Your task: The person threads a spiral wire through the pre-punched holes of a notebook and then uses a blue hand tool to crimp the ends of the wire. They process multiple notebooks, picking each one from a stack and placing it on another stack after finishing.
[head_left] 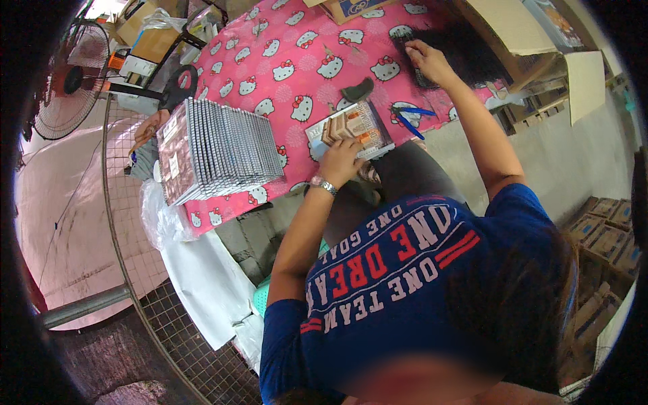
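My left hand (341,162) rests with its fingers spread on a notebook (358,128) with a building on its cover, lying at the near table edge. Farther right, my right hand (430,64) has its fingers pinched together at the left side of a heap of thin black wiry strands (466,57). What is between those fingertips is too small to make out. Blue-handled pliers (413,120) lie just right of the notebook. Beyond it sits a small dark green piece (358,90). A tall stack of notebooks (223,148) stands left of my left hand.
A pink cloth with cat faces (297,74) covers the table. Open cardboard boxes (516,34) stand at the far right. On the left are a fan (71,79), a plastic bag (162,216) and a wire mesh (135,202). Brown bundles (601,229) are piled at right.
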Demonstrator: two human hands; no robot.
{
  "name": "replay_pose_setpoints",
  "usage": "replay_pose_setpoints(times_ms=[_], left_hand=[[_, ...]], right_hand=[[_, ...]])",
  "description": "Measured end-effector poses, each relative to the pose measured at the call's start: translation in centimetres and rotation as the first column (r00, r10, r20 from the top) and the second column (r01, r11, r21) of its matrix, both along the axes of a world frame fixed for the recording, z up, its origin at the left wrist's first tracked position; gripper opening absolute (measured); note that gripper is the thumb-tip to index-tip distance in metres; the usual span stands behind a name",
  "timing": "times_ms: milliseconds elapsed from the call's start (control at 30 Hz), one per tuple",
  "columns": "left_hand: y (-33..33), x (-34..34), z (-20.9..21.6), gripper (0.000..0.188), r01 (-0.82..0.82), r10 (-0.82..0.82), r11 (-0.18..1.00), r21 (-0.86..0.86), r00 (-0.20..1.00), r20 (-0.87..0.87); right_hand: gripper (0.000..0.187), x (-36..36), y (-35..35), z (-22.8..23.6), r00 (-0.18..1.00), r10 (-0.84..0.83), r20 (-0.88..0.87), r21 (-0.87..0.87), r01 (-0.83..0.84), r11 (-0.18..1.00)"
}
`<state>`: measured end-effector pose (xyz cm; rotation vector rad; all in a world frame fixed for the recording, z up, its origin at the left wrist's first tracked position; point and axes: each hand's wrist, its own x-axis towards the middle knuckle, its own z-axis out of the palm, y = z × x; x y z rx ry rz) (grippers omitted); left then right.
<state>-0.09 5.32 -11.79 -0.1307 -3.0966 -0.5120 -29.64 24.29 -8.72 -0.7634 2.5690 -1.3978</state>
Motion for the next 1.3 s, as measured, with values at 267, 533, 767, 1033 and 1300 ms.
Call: replay_pose_setpoints(times_ms=[267, 533, 767, 1033, 1300], left_hand=[[-0.9, -0.8, 0.7, 0.033, 0.055, -0.055, 0.998, 0.014, 0.996, 0.075], [-0.2, -1.2, 1.6, 0.037, 0.045, -0.038, 0.998, -0.049, 0.989, 0.144], [1.2, -1.5, 2.0, 0.038, 0.045, -0.018, 0.981, -0.19, 0.99, 0.142], [-0.9, -1.3, 3.6, 0.04, 0.05, -0.046, 0.999, -0.009, 0.966, 0.254], [-1.9, -2.1, 6.6, 0.028, 0.04, 0.002, 0.969, -0.245, 0.986, 0.168]], right_hand=[[0.026, 6.2, 0.1, -2.8, 0.909, 0.265, 0.321, -0.173, -0.219, 0.96], [0.028, 6.5, 0.8, -2.1, 0.925, 0.228, 0.306, -0.208, -0.169, 0.964], [0.033, 8.1, 1.7, -1.5, 0.797, 0.245, 0.552, -0.308, -0.078, 0.948], [0.035, 8.1, 2.1, -1.0, 0.798, 0.302, 0.522, -0.31, -0.153, 0.938], [0.041, 11.0, 0.3, 1.0, 0.883, 0.331, 0.331, -0.045, -0.336, 0.941]])
